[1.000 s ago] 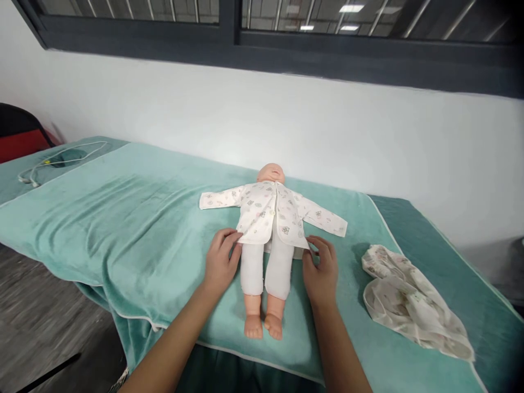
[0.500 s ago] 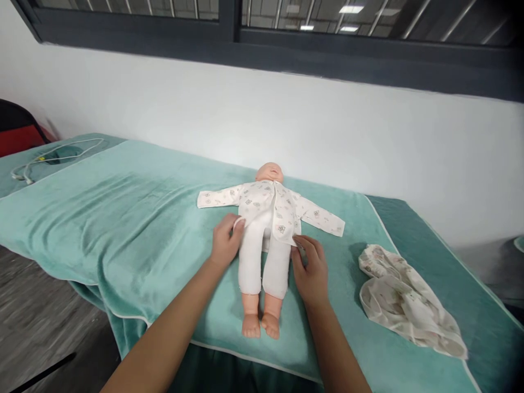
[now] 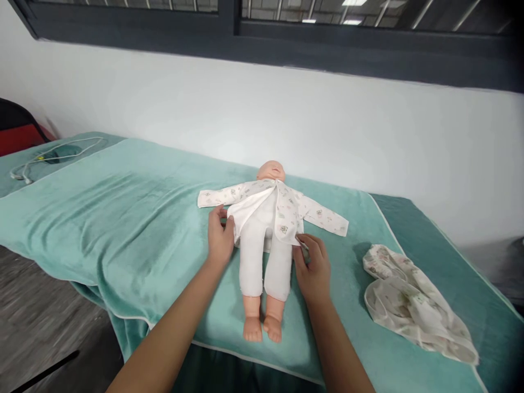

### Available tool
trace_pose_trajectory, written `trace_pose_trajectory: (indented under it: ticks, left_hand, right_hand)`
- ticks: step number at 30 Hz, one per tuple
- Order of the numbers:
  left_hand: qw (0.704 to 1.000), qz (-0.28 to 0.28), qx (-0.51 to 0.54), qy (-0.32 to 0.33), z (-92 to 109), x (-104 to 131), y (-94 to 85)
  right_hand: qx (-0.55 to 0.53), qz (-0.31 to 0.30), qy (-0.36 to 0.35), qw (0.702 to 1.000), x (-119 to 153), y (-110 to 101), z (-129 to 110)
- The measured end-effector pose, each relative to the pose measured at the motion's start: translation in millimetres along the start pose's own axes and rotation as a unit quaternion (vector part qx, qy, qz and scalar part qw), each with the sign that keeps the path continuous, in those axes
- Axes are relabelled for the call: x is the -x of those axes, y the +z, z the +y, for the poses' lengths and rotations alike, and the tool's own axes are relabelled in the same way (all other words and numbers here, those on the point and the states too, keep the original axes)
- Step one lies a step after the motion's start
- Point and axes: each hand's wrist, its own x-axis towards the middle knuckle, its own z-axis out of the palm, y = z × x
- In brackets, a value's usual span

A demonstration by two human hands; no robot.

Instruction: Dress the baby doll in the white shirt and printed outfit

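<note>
Hands open the doll's shirt
Left hand (image 3: 220, 238) pinches the folded-back shirt (image 3: 286, 210) flap; right hand (image 3: 314, 265) grips the hem beside the doll (image 3: 266, 256).

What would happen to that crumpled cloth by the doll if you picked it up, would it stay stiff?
Probably not. The crumpled cloth lies in soft folds on the green towel, so it would likely droop and hang. It looks thin, like the doll's shirt, so probably light. It shouldn't roll.
</note>
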Motion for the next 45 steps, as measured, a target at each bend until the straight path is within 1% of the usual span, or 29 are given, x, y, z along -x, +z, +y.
trace_pose_trajectory:
  ticks: [2, 4, 5, 7, 9, 10, 11, 13, 18, 21, 23, 24, 26, 29, 31, 33, 37, 39, 41, 45]
  left_hand:
    - [0.995, -0.019, -0.062, 0.078, -0.4, 1.5, 0.2]
    - [0.985, -0.048, -0.107, 0.127, -0.9, 2.1, 0.9]
    - [0.981, -0.061, -0.122, 0.136, -1.4, 2.1, 1.4]
    - [0.977, -0.079, -0.142, 0.136, -3.1, 1.7, 2.4]
    - [0.976, -0.087, -0.153, 0.128, -4.7, 1.3, 3.0]
    - [0.976, -0.087, -0.154, 0.125, -5.0, 1.2, 3.0]
    - [0.977, -0.085, -0.153, 0.124, -4.8, 1.3, 2.8]
    - [0.978, -0.079, -0.144, 0.127, -2.8, 2.1, 1.7]
    - [0.981, -0.060, -0.102, 0.153, 7.9, 6.6, -3.0]
    - [0.976, -0.080, -0.082, 0.188, 11.2, 8.1, -4.4]
    - [0.973, -0.094, -0.071, 0.197, 10.6, 7.7, -4.4]
    - [0.975, -0.096, -0.066, 0.191, 9.7, 7.2, -4.3]
    - [0.980, -0.090, -0.059, 0.165, 7.9, 6.2, -3.9]
    - [0.986, -0.095, -0.063, 0.124, 7.0, 5.8, -3.5]
    - [0.987, -0.101, -0.073, 0.099, 7.5, 6.0, -3.1]
    - [0.990, -0.097, -0.075, 0.071, 7.2, 5.6, -2.5]
    - [0.997, -0.059, -0.046, -0.009, 0.9, 1.3, -0.4]
    - [0.998, -0.037, -0.042, -0.031, -3.8, -0.8, 0.6]
    - [0.998, -0.026, -0.045, -0.021, -7.5, -1.7, 1.3]
    - [0.997, -0.023, -0.062, 0.046, -8.8, -0.3, 1.2]
  right_hand:
    - [0.002, 0.006, 0.010, 1.000, -3.6, 2.4, -1.0]
    - [-0.006, 0.007, 0.036, 0.999, -7.5, 4.7, -2.3]
    - [-0.016, 0.009, 0.062, 0.998, -9.4, 5.8, -2.8]
    - [-0.055, 0.023, 0.145, 0.988, -13.3, 8.0, -3.1]
    - [-0.117, 0.048, 0.236, 0.963, -16.9, 9.9, -2.0]
    - [-0.149, 0.063, 0.269, 0.949, -18.4, 10.6, -1.0]
    - [-0.173, 0.077, 0.290, 0.938, -19.5, 11.3, 0.2]
    - [-0.179, 0.101, 0.303, 0.930, -20.8, 11.9, 2.8]
    - [-0.113, 0.139, 0.284, 0.942, -17.9, 11.2, 9.1]
    - [-0.102, 0.145, 0.237, 0.955, -13.9, 11.1, 11.6]
    - [-0.084, 0.130, 0.186, 0.970, -11.3, 11.4, 12.0]
    - [-0.072, 0.117, 0.159, 0.978, -10.2, 11.7, 12.0]
    - [-0.048, 0.080, 0.111, 0.989, -8.6, 12.6, 12.4]
    - [-0.028, 0.021, 0.068, 0.997, -7.2, 14.1, 14.9]
    - [-0.026, -0.005, 0.058, 0.998, -6.4, 14.6, 17.0]
    - [-0.028, -0.019, 0.050, 0.998, -5.3, 14.2, 18.5]
    - [-0.049, -0.043, 0.046, 0.997, -2.3, 12.8, 18.5]
    - [-0.062, -0.053, 0.052, 0.995, -1.3, 12.8, 17.7]
    - [-0.066, -0.061, 0.056, 0.994, -1.0, 13.6, 17.1]
    - [-0.051, -0.067, 0.067, 0.994, -1.2, 15.6, 18.4]
